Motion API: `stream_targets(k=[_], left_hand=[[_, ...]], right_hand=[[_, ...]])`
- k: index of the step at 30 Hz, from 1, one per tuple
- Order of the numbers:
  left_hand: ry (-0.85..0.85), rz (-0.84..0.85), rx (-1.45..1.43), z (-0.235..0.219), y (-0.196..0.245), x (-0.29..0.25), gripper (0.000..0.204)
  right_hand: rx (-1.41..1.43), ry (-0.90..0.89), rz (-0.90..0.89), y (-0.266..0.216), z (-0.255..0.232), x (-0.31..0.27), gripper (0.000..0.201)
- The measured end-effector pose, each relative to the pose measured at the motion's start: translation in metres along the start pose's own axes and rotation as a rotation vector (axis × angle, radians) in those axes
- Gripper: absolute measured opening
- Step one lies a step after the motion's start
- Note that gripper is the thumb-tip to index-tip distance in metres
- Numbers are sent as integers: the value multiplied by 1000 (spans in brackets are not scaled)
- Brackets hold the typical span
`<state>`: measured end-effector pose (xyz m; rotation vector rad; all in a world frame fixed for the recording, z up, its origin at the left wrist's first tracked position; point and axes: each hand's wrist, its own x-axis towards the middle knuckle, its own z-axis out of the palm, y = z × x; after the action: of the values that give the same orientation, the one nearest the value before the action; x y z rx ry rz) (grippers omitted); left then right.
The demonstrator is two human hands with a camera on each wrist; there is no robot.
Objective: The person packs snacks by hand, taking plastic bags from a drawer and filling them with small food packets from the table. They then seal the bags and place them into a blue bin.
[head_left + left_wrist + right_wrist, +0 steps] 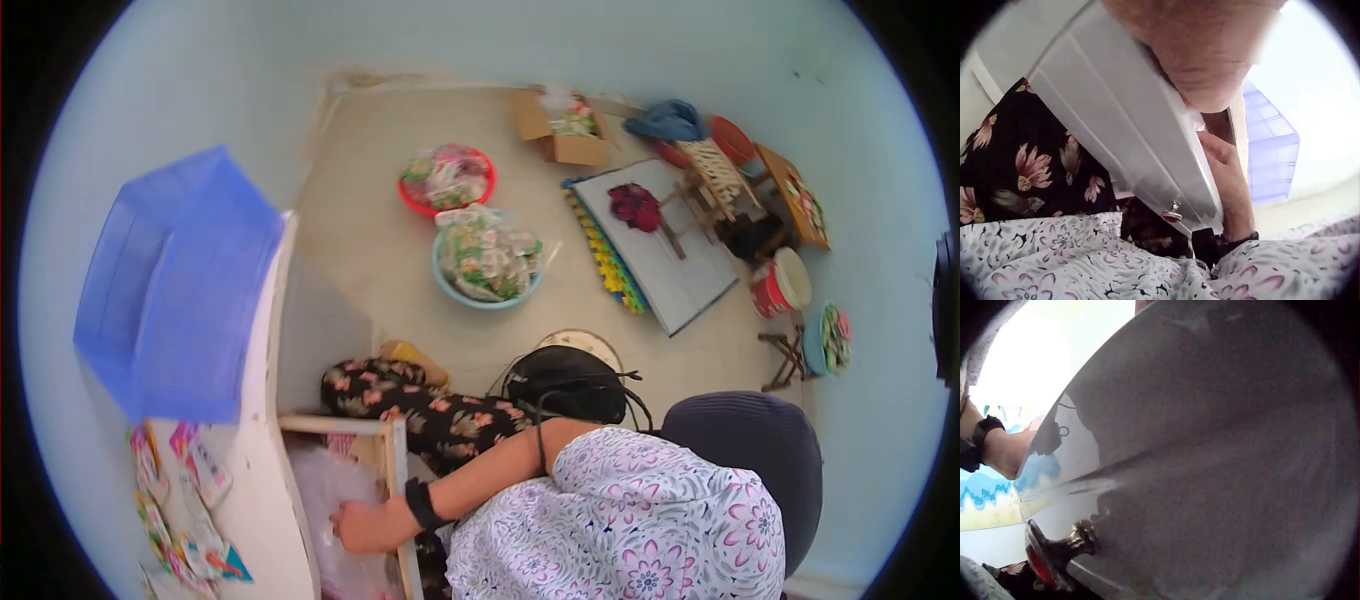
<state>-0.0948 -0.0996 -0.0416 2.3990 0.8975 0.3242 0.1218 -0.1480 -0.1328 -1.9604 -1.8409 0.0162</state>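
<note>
My right hand (368, 525) reaches over the front of an open white drawer (398, 455), its fingers curled at a clear, pinkish plastic bag (325, 475) inside. In the left wrist view, the same right hand (1229, 172) dips behind the drawer front (1129, 106). Large at the top of that view is my left hand (1210, 56), bent over the drawer's edge; its fingers are hidden inside, so I cannot tell what they hold. The grey drawer front (1210, 456) with its red-tipped knob (1079, 540) fills most of the right wrist view.
Above the drawer, a white desktop (262, 450) carries a blue plastic basket (190, 300) and several small colourful packets (205, 475). A black bag (565, 385) lies beside my floral trousers. Farther off are a blue basin (440, 280), a red basin (488, 180) and a cardboard box (580, 150).
</note>
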Motion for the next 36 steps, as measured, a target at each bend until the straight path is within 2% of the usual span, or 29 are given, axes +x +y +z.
stream_targets(k=[3,5,7,8,9,12,14,17,18,20,23,26,27,29,32,33,36], left_hand=[[68,-30,-25,3,-27,-3,29],[106,-82,-260,17,-77,-11,15],[274,-109,-256,16,-55,-12,14],[292,-121,-230,12,-44,-13,13],[301,-135,-202,6,-37,-11,12],[411,-175,-307,8,-29,-11,12],[432,-188,-353,4,-28,-10,13],[427,-298,-535,3,-31,-11,13],[437,-306,-602,3,-31,-10,13],[449,-301,-743,9,-30,-8,12],[444,-271,-791,11,-28,-4,14],[464,-180,-759,13,-18,0,21],[480,-137,-737,12,-14,5,24],[519,-166,-784,12,-8,10,23],[648,-234,-716,8,-6,8,23],[697,-272,-668,9,-4,2,23],[889,-211,-524,3,0,-3,22]], right_hand=[[72,16,7,-4,-15,4,16],[114,-28,53,-6,-23,7,15],[175,24,59,-3,-33,6,13],[171,-2,2,-2,-55,6,14],[175,54,-27,2,-41,5,12],[377,68,-30,-1,-64,7,7],[575,102,-25,-4,-73,12,10],[954,-7,119,-8,-86,10,16],[971,-24,120,-6,-90,10,16],[991,-38,126,1,-96,3,15],[1206,-36,137,4,-105,0,12],[1404,-151,312,9,-122,-2,11],[1457,-130,344,9,-122,-2,11],[1559,-82,411,10,-120,0,11],[1505,-48,421,10,-123,1,10],[1475,-34,383,12,-125,1,12],[1528,159,244,14,-129,-2,15]])
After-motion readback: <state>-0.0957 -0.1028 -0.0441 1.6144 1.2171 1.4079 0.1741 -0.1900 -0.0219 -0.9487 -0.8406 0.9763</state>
